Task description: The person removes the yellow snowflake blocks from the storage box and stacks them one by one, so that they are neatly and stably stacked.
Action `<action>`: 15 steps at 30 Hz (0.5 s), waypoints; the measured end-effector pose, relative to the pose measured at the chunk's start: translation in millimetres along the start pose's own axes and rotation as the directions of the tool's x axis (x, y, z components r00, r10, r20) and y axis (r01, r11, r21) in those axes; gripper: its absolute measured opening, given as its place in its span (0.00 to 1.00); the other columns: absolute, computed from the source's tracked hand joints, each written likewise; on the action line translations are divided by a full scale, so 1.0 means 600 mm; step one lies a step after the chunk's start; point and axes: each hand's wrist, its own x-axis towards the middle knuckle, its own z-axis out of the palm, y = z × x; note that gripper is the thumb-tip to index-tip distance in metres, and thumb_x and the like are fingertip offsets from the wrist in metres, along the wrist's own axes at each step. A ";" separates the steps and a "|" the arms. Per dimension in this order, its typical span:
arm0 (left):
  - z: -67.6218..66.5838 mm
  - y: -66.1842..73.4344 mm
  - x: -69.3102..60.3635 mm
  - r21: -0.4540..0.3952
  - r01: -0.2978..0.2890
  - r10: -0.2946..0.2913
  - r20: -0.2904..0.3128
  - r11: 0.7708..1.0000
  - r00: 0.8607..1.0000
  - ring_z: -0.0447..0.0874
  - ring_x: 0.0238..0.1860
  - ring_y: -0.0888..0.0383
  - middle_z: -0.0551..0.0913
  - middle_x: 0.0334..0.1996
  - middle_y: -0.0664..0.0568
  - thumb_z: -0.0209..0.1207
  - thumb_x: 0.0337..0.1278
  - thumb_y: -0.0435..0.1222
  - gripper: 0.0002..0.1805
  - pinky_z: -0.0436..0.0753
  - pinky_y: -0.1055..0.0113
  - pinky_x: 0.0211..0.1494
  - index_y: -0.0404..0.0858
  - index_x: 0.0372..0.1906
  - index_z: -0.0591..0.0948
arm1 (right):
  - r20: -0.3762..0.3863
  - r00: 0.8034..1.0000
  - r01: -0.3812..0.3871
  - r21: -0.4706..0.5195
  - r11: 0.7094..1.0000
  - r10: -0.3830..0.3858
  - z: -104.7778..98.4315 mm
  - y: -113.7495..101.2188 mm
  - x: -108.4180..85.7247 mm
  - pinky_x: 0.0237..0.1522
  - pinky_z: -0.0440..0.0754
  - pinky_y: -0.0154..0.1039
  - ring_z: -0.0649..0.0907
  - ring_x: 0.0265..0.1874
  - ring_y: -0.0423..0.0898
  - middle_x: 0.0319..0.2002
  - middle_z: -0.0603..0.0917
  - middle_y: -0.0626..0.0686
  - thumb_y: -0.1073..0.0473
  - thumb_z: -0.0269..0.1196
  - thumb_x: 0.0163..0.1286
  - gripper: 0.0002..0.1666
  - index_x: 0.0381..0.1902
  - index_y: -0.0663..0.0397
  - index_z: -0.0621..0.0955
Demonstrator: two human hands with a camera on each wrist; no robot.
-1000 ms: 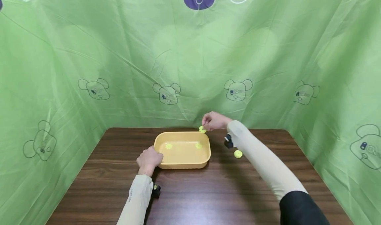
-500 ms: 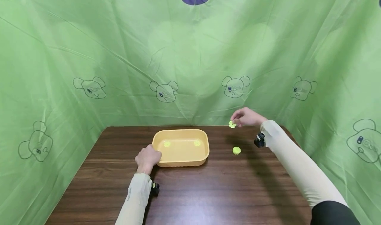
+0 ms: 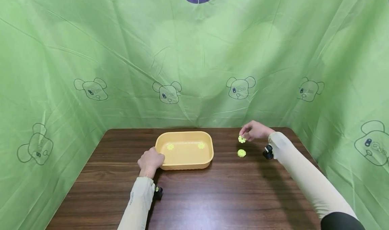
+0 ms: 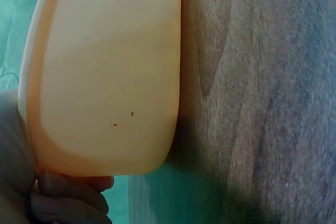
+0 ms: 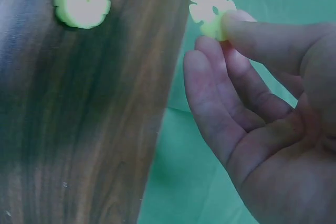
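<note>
My left hand [image 3: 150,160] grips the front left corner of a yellow plastic tray [image 3: 184,167], with fingers curled under its rim in the left wrist view. To the tray's right, my right hand [image 3: 256,130] pinches a thin yellow-green flower-shaped piece [image 5: 211,4] between thumb and fingers, raised above the table. Just below it in the head view, a short stack of similar flower-shaped pieces [image 3: 241,153] lies on the wood. Inside the tray, toward its back, are two flower shapes, one on the left [image 3: 170,146] and one on the right [image 3: 201,145].
A dark wooden table [image 3: 194,196] carries everything. Green patterned cloth [image 3: 194,57] hangs behind it and along both sides, close to the table's edges.
My right hand has travelled right from the tray's back right corner with the flower-shaped piece, then come down nearer the stack. My left hand keeps its grip on the tray.
</note>
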 end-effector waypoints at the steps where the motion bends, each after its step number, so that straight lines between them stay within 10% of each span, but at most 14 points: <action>1: 0.000 0.000 0.000 0.000 -0.001 0.001 -0.003 1.000 1.000 0.81 0.34 0.44 0.82 0.32 0.42 0.51 0.51 0.41 0.16 0.73 0.50 0.32 0.38 0.42 0.80 | 0.011 1.000 -0.006 -0.007 1.000 0.006 0.004 0.004 0.001 0.40 0.86 0.45 0.84 0.33 0.47 0.39 0.85 0.62 0.69 0.64 0.68 0.09 0.45 0.70 0.83; 15: 0.001 0.000 0.000 0.000 -0.004 0.004 0.004 1.000 1.000 0.81 0.33 0.44 0.82 0.31 0.42 0.51 0.53 0.41 0.16 0.73 0.50 0.31 0.37 0.43 0.80 | 0.081 0.993 -0.085 -0.038 0.996 0.088 0.058 0.051 0.009 0.34 0.85 0.41 0.83 0.28 0.42 0.34 0.87 0.58 0.72 0.63 0.66 0.07 0.41 0.67 0.84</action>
